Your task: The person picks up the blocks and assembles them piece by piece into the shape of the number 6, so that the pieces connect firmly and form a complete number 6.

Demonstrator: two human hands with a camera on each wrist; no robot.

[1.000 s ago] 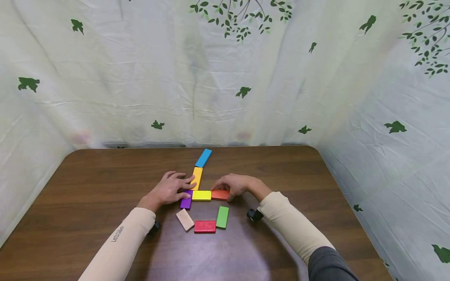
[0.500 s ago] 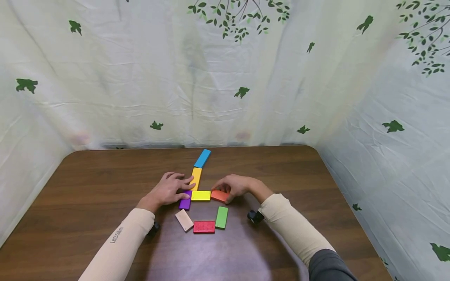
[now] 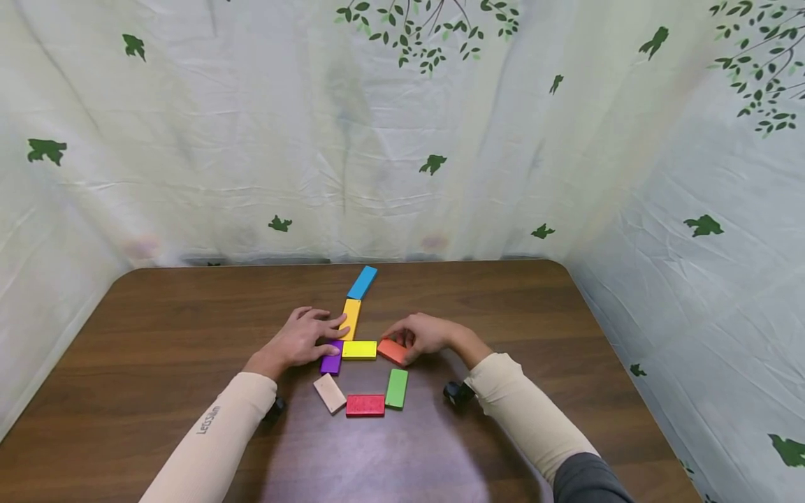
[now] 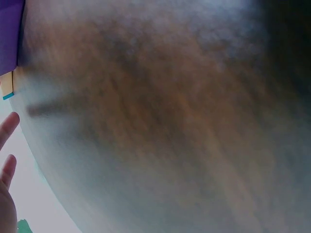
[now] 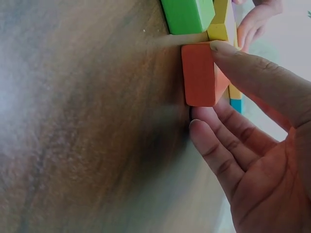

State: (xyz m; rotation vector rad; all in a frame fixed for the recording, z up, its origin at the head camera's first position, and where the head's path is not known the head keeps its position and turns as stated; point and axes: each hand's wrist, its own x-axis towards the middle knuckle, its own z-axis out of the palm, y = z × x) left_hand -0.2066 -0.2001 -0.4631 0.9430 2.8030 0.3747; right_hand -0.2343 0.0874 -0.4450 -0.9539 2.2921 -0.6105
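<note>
My right hand (image 3: 430, 333) pinches an orange-red block (image 3: 391, 351) between thumb and fingers. That block lies on the table, slanted, its left end right at the yellow block (image 3: 360, 351). In the right wrist view the thumb is on the orange-red block (image 5: 198, 75) near its edge, the other fingers along its far side. My left hand (image 3: 306, 337) lies with spread fingers, thumb on the purple block (image 3: 330, 362) and fingertips on the amber block (image 3: 352, 312). In the left wrist view only a corner of the purple block (image 4: 8, 36) and some fingertips show.
Beyond the amber block lies a blue block (image 3: 363, 282). Nearer the body are a green block (image 3: 397, 388), a red block (image 3: 365, 406) and a pale wooden block (image 3: 330, 393). All rest on a brown wooden table (image 3: 189, 328), with a leaf-patterned curtain (image 3: 377, 140) behind.
The orange-red block has turned from level with the yellow one to a slant, its right end now nearer the body. My right hand has moved with it; my left hand keeps its place.
</note>
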